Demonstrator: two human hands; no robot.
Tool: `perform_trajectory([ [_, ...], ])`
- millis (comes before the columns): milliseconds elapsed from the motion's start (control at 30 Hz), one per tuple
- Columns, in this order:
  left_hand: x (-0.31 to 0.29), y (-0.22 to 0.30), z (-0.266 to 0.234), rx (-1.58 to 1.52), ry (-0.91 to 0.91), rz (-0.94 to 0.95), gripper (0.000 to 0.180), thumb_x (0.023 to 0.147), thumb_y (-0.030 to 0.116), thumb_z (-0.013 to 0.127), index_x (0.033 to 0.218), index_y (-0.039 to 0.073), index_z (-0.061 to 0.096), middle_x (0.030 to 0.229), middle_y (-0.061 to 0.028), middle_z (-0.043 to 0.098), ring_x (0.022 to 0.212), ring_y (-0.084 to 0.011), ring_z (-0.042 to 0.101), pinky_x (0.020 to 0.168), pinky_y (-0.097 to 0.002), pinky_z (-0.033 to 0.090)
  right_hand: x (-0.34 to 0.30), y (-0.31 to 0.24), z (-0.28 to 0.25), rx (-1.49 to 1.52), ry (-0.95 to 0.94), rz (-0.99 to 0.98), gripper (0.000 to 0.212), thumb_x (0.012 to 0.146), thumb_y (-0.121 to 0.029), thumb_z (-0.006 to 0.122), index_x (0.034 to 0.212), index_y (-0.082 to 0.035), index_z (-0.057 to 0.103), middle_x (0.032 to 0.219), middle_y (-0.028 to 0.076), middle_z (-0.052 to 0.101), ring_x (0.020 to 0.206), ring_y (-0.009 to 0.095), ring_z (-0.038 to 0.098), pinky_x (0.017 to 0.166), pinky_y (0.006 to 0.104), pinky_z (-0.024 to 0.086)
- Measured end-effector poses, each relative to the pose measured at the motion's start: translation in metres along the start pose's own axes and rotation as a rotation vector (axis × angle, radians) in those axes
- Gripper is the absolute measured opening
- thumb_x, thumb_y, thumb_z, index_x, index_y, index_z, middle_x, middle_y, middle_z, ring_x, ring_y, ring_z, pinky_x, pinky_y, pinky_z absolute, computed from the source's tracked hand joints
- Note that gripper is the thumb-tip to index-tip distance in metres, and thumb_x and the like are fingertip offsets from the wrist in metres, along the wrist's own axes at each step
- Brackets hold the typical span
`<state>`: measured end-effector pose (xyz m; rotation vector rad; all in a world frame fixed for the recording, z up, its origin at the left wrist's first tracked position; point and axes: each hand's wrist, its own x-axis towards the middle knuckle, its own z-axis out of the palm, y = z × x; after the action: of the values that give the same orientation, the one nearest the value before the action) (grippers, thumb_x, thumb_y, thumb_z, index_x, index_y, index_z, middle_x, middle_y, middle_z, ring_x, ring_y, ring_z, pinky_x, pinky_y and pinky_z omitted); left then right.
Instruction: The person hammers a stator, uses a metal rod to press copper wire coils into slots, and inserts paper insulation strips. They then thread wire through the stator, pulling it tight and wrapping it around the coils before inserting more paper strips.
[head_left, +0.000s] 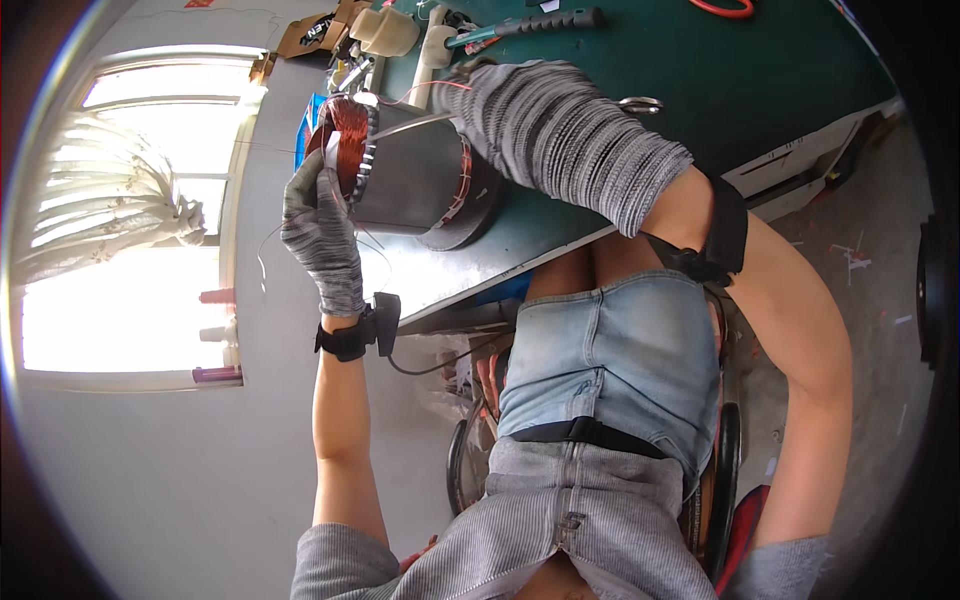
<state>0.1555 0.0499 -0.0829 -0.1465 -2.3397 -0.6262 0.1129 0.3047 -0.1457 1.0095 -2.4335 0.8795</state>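
A dark grey motor stator (410,175) lies on its side on the workbench, with copper windings (352,150) bulging from its left end. My left hand (320,225), in a grey knitted glove, is at that end. Its thumb and fingers pinch a small white strip (333,150) against the coil. Above the stator's right part is my right hand (485,105), gloved too, its fingers closed. From them a thin pale cord (415,124) runs left to the coil's edge. A fine red wire (420,84) also reaches toward this hand; its fingertips are partly hidden.
Behind the stator lie a white-headed mallet (434,52), a green-handled tool (550,22) and a cream plastic part (384,32). Scissor-like handles (640,104) rest beyond my right wrist. Loose thin wires (265,255) hang by my left hand. A curtained window (140,210) is at left.
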Motion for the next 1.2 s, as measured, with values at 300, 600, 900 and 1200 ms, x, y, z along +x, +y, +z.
perform_trajectory([
  [300,0.017,0.007,-0.016,-0.052,-0.274,-0.015,0.02,0.097,0.011,0.055,0.115,0.006,0.062,0.099,-0.0039,0.065,0.081,-0.0059,0.059,0.066,-0.0203,0.053,0.032,-0.029,-0.011,-0.211,-0.217,0.104,0.029,0.095,-0.012,0.052,0.123,-0.012,0.06,0.097,0.012,0.068,0.085,0.026,0.07,0.071,0.0425,0.06],
  [600,0.032,0.008,-0.025,0.106,-0.373,0.115,0.02,0.099,0.014,0.053,0.115,0.005,0.063,0.093,-0.0036,0.064,0.074,-0.0071,0.059,0.062,-0.0228,0.051,0.031,-0.046,0.029,0.178,0.149,0.064,0.021,0.089,-0.016,0.058,0.102,-0.001,0.068,0.087,0.015,0.07,0.078,0.027,0.07,0.065,0.0429,0.057],
  [900,0.03,0.009,-0.025,0.226,-0.417,0.144,0.023,0.099,0.02,0.055,0.116,0.007,0.064,0.08,0.0005,0.059,0.065,-0.0052,0.05,0.057,-0.0217,0.044,0.022,-0.036,0.034,0.227,0.003,0.1,0.022,0.087,-0.02,0.065,0.104,-0.008,0.071,0.096,0.007,0.072,0.084,0.023,0.07,0.064,0.0443,0.056],
  [1200,0.041,0.029,-0.032,0.065,-0.602,-0.125,0.03,0.099,0.025,0.055,0.12,0.005,0.06,0.075,0.0024,0.054,0.067,-0.0069,0.049,0.063,-0.024,0.043,0.054,-0.037,0.032,0.094,0.358,0.089,0.021,0.086,-0.018,0.064,0.102,-0.008,0.073,0.093,0.011,0.072,0.08,0.024,0.068,0.064,0.0416,0.054],
])
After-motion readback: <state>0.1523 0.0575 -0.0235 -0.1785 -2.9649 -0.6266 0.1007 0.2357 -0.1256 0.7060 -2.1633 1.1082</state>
